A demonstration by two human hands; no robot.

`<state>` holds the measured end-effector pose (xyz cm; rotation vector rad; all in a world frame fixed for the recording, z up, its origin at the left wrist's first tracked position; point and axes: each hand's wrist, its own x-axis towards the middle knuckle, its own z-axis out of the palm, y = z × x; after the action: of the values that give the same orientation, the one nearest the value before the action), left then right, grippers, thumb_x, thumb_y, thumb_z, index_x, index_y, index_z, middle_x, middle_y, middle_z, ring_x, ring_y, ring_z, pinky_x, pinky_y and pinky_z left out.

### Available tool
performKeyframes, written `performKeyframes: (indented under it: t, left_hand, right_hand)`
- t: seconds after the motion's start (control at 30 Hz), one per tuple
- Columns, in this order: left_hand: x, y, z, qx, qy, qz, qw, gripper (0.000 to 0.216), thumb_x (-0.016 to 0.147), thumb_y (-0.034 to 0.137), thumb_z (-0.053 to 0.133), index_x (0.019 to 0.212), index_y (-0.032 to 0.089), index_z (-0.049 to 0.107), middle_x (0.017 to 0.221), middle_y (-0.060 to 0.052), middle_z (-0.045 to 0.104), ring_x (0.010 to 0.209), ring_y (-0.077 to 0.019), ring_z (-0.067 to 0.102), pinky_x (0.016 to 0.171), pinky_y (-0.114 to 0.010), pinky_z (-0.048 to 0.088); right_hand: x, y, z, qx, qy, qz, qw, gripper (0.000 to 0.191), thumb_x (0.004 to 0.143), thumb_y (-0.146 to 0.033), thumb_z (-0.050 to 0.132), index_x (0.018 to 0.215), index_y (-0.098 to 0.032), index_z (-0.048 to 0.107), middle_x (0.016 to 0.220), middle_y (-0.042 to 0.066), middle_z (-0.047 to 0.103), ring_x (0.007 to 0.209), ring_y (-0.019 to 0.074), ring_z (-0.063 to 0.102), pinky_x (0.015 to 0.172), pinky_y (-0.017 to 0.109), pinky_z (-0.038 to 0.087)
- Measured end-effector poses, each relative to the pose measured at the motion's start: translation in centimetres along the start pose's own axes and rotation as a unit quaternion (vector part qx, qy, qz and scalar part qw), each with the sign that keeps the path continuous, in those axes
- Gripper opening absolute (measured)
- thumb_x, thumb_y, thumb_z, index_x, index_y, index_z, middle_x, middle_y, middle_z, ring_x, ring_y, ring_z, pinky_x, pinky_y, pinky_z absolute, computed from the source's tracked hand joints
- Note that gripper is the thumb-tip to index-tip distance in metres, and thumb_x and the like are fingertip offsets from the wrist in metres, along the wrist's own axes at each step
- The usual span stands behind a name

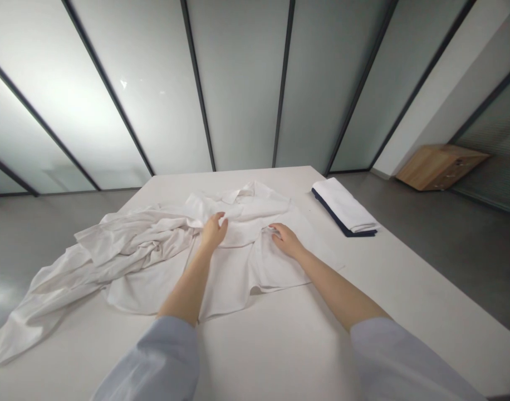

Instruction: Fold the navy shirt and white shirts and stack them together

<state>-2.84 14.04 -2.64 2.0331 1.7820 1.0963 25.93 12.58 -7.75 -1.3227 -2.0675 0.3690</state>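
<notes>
A white shirt [230, 273] lies spread over the middle of the table, with its collar toward the far side and its lower hem toward me. My left hand [214, 229] is over the shirt's left part, thumb and fingers apart; whether it touches the cloth is hard to tell. On the right part, my right hand [286, 240] has its thumb and fingertips closed on a raised fold of the shirt. Rumpled white cloth [125, 250] is heaped to the left, against the shirt; I cannot tell whether it is a separate garment.
A folded white cloth [344, 203] rests on a folded dark blue one [342, 224] near the table's right edge. The white table [275, 345] extends toward me. Behind it stand frosted glass panels [242, 83]. A wooden cabinet [439, 167] is on the floor at the far right.
</notes>
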Motion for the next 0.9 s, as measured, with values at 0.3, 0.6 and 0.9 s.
performKeyframes:
  t: [0.3, 0.6, 0.9]
  left_hand:
    - [-1.6, -0.9, 2.0, 0.050, -0.128, -0.042, 0.990, 0.044, 0.092, 0.034, 0.045, 0.126, 0.012, 0.060, 0.125, -0.014, 0.065, 0.117, -0.0250, 0.060, 0.102, -0.036, 0.043]
    - [-1.6, -1.1, 1.2, -0.060, -0.204, -0.025, 0.977, 0.044, 0.083, 0.043, 0.055, 0.117, 0.017, 0.067, 0.123, -0.009, 0.067, 0.113, -0.0245, 0.062, 0.102, -0.034, 0.043]
    - [-1.1, -2.2, 1.3, -0.153, -0.139, -0.061, 0.976, 0.058, 0.096, 0.045, 0.022, 0.103, 0.013, 0.070, 0.108, -0.012, 0.073, 0.115, -0.0229, 0.061, 0.104, -0.037, 0.041]
  right_hand:
    - [-0.2, -2.8, -0.8, -0.170, -0.117, 0.020, 0.978, 0.059, 0.083, -0.021, 0.050, 0.141, -0.015, 0.046, 0.138, 0.013, 0.055, 0.124, 0.0259, 0.052, 0.103, 0.037, 0.039]
    - [2.3, -5.9, -2.5, -0.267, -0.196, 0.035, 0.943, 0.037, 0.084, -0.021, 0.050, 0.116, -0.025, 0.066, 0.111, 0.009, 0.071, 0.099, 0.0244, 0.066, 0.080, 0.031, 0.045]
    - [8.0, 0.0, -6.1, 0.136, 0.098, 0.211, 0.963, 0.026, 0.084, -0.029, 0.045, 0.077, -0.017, 0.067, 0.066, 0.005, 0.066, 0.069, 0.0205, 0.063, 0.062, 0.029, 0.049]
